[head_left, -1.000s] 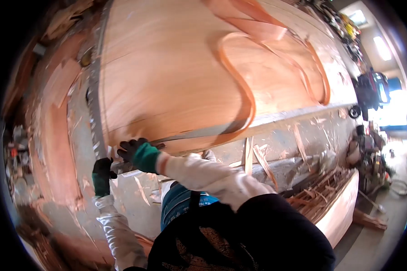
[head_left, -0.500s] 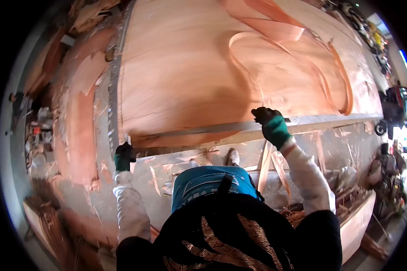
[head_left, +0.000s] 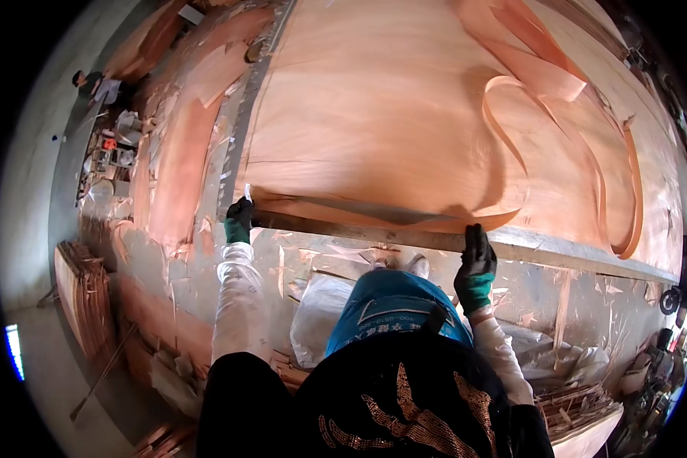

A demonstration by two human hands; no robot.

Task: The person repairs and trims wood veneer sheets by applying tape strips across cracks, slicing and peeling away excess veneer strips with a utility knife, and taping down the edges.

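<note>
Both my hands wear black gloves with green cuffs. My left hand (head_left: 239,221) is closed at the near left corner of a large veneer sheet (head_left: 359,122), and a small pale tip sticks up from it; the rest of that object is hidden. My right hand (head_left: 476,266) is farther right at the near edge, its fingers stretched upward against the edge. Between the hands, a narrow veneer strip (head_left: 427,224) lies loose along the edge, its right end curving up onto the sheet. Long curled strips (head_left: 633,191) lie on the sheet's right part.
Veneer pieces (head_left: 177,168) and scraps cover the floor at left. A person (head_left: 91,82) is at the far left. Stacked veneer (head_left: 84,298) stands at lower left, another bundle (head_left: 580,420) at lower right. Plastic wrapping (head_left: 561,362) lies beside it.
My right hand first moved right along the edge, away from my left hand, then its fingers turned upward. The narrow strip's edge is now lifted between my hands. The view has shifted left.
</note>
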